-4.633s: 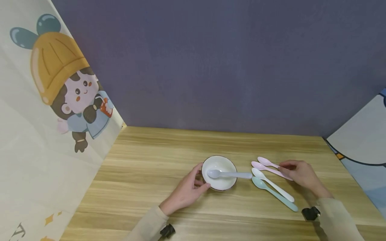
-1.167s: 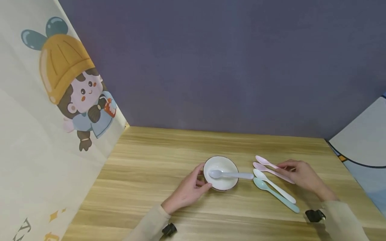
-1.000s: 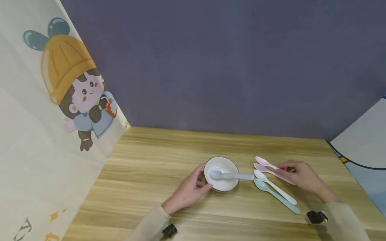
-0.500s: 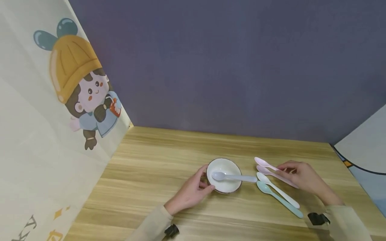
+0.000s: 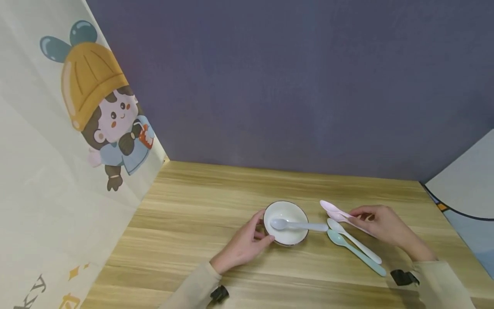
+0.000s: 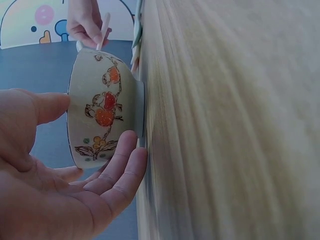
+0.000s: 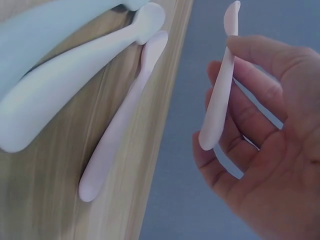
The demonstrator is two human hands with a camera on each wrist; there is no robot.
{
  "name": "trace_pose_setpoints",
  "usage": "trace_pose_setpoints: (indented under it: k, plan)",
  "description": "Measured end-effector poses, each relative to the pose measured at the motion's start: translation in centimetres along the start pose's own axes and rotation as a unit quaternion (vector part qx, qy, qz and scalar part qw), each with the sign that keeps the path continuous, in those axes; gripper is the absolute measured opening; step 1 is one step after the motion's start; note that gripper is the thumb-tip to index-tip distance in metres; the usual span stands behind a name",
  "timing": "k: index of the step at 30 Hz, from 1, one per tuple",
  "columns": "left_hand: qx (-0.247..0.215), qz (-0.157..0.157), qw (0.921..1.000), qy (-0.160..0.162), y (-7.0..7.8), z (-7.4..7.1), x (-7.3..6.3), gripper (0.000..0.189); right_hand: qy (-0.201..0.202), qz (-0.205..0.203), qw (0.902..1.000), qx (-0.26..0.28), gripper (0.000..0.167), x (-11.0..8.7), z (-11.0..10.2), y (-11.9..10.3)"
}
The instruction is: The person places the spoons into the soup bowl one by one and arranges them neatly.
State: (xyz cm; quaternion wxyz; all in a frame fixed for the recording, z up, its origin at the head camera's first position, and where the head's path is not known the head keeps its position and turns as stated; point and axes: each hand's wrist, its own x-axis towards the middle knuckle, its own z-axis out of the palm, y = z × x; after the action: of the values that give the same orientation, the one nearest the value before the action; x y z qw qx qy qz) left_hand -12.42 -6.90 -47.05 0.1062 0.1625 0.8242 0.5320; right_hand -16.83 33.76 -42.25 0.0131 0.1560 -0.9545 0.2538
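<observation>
A white bowl (image 5: 285,210) with a dark rim stands on the table; fruit is painted on its outside. My left hand (image 5: 245,244) grips its left side, thumb at the rim and fingers around the wall. Inside leans a pale blue-grey spoon (image 5: 302,226), its handle sticking out over the right rim. My right hand (image 5: 386,227) pinches a pink spoon (image 7: 217,110) between thumb and fingers, raised off the table. Below it lies a second pink spoon (image 7: 112,130), then a white spoon (image 5: 355,242) and a mint-green spoon (image 5: 362,256), side by side at a slant.
The wood-grain table (image 5: 193,206) ends at a dark blue-grey wall (image 5: 247,86) behind. A pale printed panel (image 5: 38,171) with a cartoon figure borders the left, and another printed panel (image 5: 467,184) borders the right.
The pinched pink spoon has come up off the table and shifted left, so it now overlaps the other pink spoon in the head view. My left hand keeps its hold on the bowl.
</observation>
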Motion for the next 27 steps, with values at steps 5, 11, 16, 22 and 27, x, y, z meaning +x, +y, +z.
trace_pose_setpoints:
  k: [5,11,16,22,27]
  plan:
    - [-0.005,-0.003,1.0000,0.000,0.1,0.1,0.0,0.079,0.006,-0.017,0.9998,-0.003,0.012,0.1,-0.2,-0.6]
    - [-0.012,-0.005,0.9999,-0.001,0.1,0.0,0.0,0.078,0.011,-0.032,0.9994,-0.004,0.012,0.1,-0.1,-1.1]
    - [-0.014,-0.003,0.9999,-0.003,0.1,0.0,0.0,0.077,0.000,-0.029,0.9996,0.003,0.013,0.2,0.1,-1.5]
    - [-0.012,-0.005,0.9999,-0.002,0.1,0.0,0.0,0.076,-0.021,-0.019,0.9995,0.012,0.016,0.5,0.0,-2.2]
    - [-0.009,-0.006,0.9999,-0.004,0.1,0.0,0.0,0.077,-0.026,-0.023,0.9992,0.021,0.016,0.9,0.1,-2.8]
